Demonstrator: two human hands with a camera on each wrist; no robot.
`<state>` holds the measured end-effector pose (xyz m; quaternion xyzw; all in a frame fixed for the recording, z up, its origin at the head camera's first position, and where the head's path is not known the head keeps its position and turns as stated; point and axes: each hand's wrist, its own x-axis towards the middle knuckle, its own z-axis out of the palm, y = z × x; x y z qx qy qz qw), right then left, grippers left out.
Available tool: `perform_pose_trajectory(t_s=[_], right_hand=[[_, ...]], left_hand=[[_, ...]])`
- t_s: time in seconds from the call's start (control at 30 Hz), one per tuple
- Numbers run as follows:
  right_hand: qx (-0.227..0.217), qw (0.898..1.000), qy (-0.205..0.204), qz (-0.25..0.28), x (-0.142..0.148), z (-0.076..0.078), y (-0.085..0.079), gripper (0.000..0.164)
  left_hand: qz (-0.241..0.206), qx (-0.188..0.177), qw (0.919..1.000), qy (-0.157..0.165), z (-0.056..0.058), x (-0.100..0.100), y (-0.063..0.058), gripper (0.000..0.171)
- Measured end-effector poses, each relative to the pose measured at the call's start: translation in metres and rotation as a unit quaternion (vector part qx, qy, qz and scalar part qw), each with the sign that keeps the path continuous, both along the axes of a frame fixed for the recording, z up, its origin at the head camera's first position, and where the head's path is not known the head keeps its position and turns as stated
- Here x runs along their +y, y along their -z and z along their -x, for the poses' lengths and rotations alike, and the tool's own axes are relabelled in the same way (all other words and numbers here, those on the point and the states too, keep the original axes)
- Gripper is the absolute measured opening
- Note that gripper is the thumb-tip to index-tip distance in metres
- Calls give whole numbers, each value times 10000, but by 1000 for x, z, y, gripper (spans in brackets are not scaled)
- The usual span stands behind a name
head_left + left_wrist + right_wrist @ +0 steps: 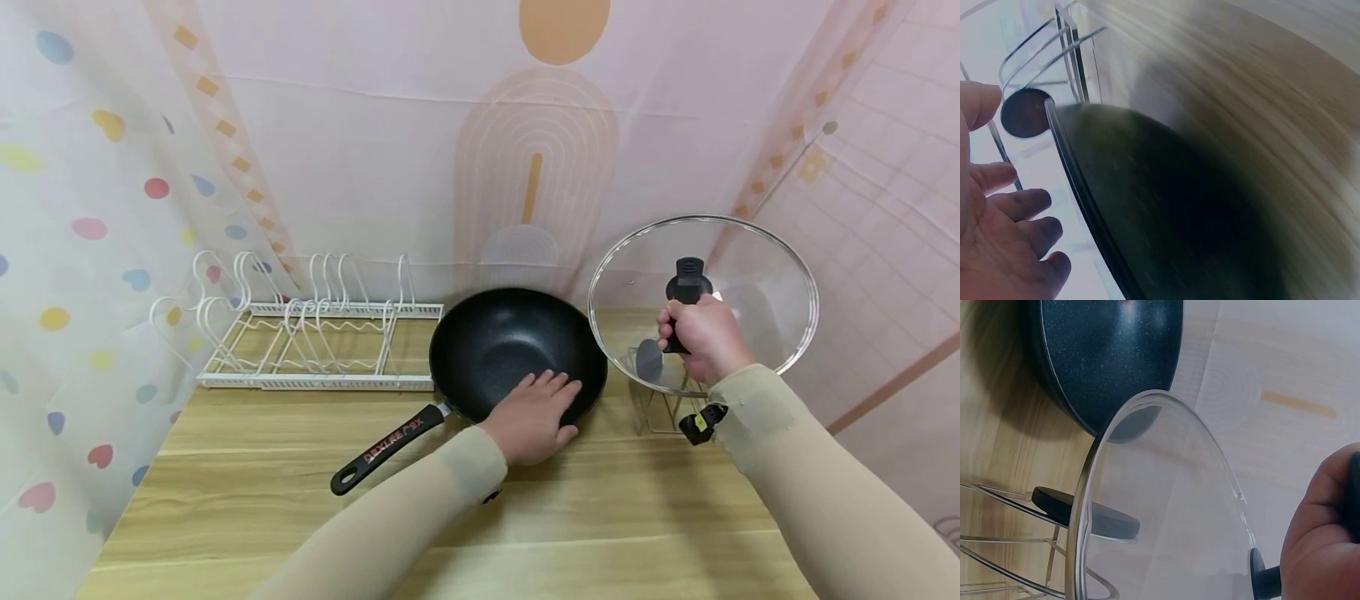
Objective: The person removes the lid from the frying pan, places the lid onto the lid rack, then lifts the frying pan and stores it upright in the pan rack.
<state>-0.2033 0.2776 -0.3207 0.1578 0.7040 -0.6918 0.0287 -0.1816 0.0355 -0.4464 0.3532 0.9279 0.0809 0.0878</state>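
A black wok with a long handle stands on the wooden table, handle toward the front left. My left hand is over its near right side, fingers straight and holding nothing; contact with the wok is hard to tell. In my right hand I grip the black handle of a large round glass lid. The lid is raised and tilted to the right of the wok. The right wrist view shows the metal-rimmed lid with the wok behind it.
Left of the wok sits a white wire rack with upright loops. A metal wire stand with a dark round piece is under and behind the lid. Patterned curtains hang along the table's back and sides.
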Motion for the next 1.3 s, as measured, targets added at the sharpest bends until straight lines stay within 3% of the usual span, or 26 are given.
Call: perform_pose_trajectory(t_s=[0.3, 0.67, 1.0, 1.3], right_hand=[[-67, 9999, 90, -50, 2, 0, 2, 9], [-18, 9996, 42, -279, 6, 0, -1, 6], [-54, 9991, 61, -406, 9, -2, -2, 5], [63, 9986, 136, -505, 12, -5, -6, 7]], left_hand=[[128, 250, 9993, 263, 6, 44, 0, 71], [215, 183, 9990, 358, 9, 83, -5, 68], [252, 457, 9977, 434, 7, 103, 1, 65], [300, 260, 9980, 494, 1, 108, 3, 68]])
